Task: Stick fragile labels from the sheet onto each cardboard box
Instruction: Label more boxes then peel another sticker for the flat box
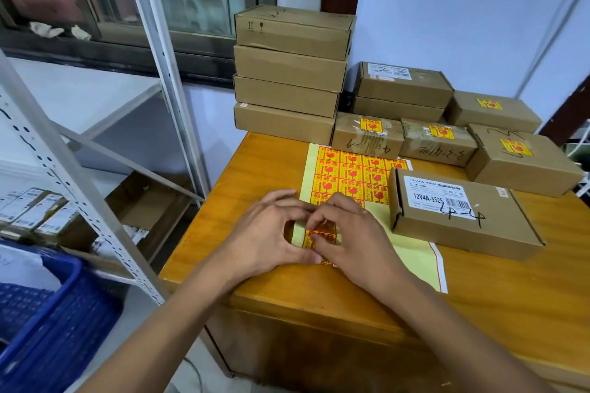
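A yellow sheet of red and yellow fragile labels (348, 172) lies flat on the wooden table (479, 290). Both hands meet at its near left corner. My left hand (271, 233) holds the curled sheet edge, and my right hand (348, 230) pinches a label (314, 238) there. A cardboard box (463, 217) with a white barcode sticker and no fragile label rests on the sheet's right side. Behind it, several boxes (523, 159) carry a fragile label on top.
A tall stack of plain cardboard boxes (290, 73) stands at the table's back left, with two more stacked boxes (402, 86) beside it. A white metal shelf rack (95, 143) and a blue crate (48, 313) stand left of the table.
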